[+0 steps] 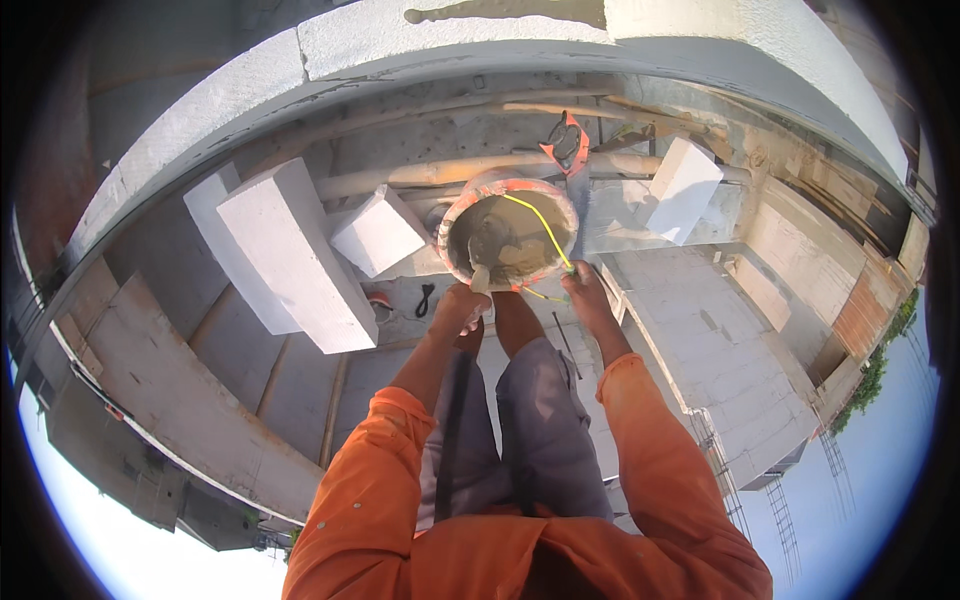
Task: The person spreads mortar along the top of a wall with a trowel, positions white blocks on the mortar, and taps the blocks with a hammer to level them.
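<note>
In front of my knees is a round bucket [570, 205] with an orange, mortar-smeared rim. Wet grey mortar [525, 245] fills much of it. My left hand [462, 308] is closed around the pale handle of a trowel [481, 278] at the bucket's near left rim. The trowel's blade rests in the mortar and is partly covered by it. A yellow-green cord [540, 218] arches over the bucket from its far rim. On the right, my right hand [588, 295] is closed on this cord beside the rim.
A curved-looking white block wall [390, 45] with a mortar streak on top runs across the far side. White blocks [295, 255] stand at left, one more block [685, 190] at right. Beyond the bucket are an orange-and-black handled tool [566, 145] and bamboo poles [400, 177].
</note>
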`<state>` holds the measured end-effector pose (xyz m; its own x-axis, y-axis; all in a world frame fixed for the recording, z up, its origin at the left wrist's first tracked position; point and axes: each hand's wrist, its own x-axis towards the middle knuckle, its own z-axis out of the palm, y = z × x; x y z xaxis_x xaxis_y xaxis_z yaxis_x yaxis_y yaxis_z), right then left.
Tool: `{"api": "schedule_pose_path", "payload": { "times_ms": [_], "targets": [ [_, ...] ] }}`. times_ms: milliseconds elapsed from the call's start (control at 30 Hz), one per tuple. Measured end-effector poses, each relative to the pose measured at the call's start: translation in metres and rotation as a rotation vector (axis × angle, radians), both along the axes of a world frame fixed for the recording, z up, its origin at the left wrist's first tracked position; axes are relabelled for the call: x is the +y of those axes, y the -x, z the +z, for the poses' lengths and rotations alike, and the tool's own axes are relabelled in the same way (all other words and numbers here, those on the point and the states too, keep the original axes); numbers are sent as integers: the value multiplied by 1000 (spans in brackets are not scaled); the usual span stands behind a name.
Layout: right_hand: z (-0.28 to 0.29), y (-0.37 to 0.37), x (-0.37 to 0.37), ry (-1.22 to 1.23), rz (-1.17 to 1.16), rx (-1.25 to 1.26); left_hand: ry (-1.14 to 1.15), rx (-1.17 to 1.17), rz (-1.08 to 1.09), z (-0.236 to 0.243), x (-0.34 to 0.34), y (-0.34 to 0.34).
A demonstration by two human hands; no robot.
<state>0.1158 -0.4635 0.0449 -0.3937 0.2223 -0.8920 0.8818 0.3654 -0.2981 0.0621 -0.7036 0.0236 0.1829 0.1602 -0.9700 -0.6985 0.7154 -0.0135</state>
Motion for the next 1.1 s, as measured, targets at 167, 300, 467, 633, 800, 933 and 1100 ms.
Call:
{"api": "schedule_pose_path", "payload": {
  "times_ms": [167,300,467,633,800,933,1100],
  "targets": [
    [-9,-4,10,159,21,18,293,429,-415,-29,3,-46],
    [-9,-15,16,143,51,28,295,456,-410,-19,19,-37],
    [-19,-21,22,104,-15,43,271,455,-497,-29,5,-45],
    [-15,-19,31,111,-13,115,297,531,-451,-40,3,-48],
    [13,18,52,-64,-80,481,310,472,-469,-58,31,-36],
    [97,130,67,-138,-196,965,212,408,-482,-90,46,-48],
    [177,273,99,-621,150,1356,119,316,-390,-83,20,-56]
  ]
}}
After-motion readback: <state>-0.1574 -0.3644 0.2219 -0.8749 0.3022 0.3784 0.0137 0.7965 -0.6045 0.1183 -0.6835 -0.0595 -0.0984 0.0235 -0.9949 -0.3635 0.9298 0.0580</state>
